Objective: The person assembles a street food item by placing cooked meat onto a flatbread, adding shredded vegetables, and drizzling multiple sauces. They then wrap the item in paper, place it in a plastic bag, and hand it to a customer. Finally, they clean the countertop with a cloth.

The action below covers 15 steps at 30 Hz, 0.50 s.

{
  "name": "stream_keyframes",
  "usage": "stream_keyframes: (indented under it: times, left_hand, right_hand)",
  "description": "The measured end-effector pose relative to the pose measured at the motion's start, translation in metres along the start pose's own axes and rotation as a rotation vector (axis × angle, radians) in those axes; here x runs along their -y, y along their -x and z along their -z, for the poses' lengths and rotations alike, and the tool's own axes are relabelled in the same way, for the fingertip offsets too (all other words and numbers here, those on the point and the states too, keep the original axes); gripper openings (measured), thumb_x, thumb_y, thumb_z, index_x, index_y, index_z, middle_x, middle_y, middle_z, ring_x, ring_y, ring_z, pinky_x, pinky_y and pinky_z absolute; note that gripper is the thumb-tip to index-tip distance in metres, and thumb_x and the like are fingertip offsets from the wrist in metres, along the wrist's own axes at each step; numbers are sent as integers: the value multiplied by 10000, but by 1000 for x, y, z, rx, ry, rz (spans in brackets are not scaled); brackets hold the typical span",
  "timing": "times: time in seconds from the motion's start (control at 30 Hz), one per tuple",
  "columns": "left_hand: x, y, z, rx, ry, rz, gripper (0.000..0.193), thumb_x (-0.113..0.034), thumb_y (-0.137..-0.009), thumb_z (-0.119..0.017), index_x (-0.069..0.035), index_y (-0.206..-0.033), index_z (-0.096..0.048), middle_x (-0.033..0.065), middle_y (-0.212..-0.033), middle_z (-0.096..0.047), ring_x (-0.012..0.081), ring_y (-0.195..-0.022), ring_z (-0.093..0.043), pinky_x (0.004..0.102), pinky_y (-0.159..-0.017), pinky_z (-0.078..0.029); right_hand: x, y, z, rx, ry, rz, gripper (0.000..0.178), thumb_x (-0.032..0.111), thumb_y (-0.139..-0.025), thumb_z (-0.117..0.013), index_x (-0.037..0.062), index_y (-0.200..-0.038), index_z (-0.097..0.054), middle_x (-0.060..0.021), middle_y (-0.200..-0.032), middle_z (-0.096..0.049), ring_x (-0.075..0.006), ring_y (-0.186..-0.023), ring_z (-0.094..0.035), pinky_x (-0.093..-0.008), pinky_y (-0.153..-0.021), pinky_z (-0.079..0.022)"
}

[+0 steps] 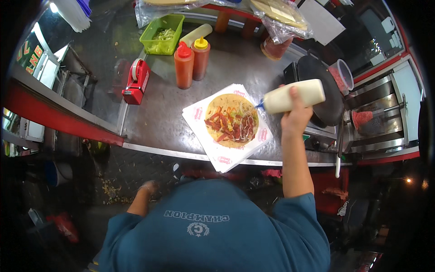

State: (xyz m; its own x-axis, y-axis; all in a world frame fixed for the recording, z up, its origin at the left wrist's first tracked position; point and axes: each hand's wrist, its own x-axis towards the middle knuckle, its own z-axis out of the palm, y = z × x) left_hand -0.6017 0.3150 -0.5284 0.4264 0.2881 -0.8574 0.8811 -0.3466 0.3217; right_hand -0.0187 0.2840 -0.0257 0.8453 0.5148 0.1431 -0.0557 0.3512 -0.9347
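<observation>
My right hand (pixel 297 113) grasps the cream squeeze bottle (pixel 282 99), its blue nozzle (pixel 260 104) at the right edge of the flatbread (pixel 226 98), which lies on white paper (pixel 226 159). Beyond the flatbread stand a red-capped bottle (pixel 184 70) and a yellow-capped bottle (pixel 201 61). My blurred left hand (pixel 148 187) hangs left of the flatbread, nearer me; I cannot tell whether it is clenched.

a grey metal counter (pixel 158 131), trimmed in a pale strip along its front, carries white printed papers (pixel 217 152) whose near corner pokes past the edge. behind them a red-capped bottle (pixel 184 71) and a yellow-capped bottle (pixel 200 64) stand upright, with a green basket (pixel 178 31) farther back and a red tape dispenser (pixel 136 86) off left.
</observation>
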Motion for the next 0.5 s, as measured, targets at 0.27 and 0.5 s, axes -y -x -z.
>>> stream_keyframes:
  times: [0.27, 0.5]
  left_hand:
    - [10, -15, 24, -276, 378, 79, 379, -367, -1022, -644, -104, -1291, -693, 126, -1314, -713, 295, -1202, -675, 420, -1024, -509]
    - [-29, 18, 62, -270, 603, 155, 378, -355, -1022, -649, -115, -1312, -687, 128, -1313, -713, 304, -1234, -664, 410, -1032, -511]
  right_hand:
    - [-27, -1, -20, 88, 40, 46, 353, 98, -859, -861, -30, -1124, -665, -106, -1082, -717, -191, -925, -707, -341, -850, -585]
    - [-45, 10, -52, 95, 191, 108, 401, 115, -865, -861, -36, -1182, -667, -105, -1084, -738, -185, -981, -705, -353, -908, -559]
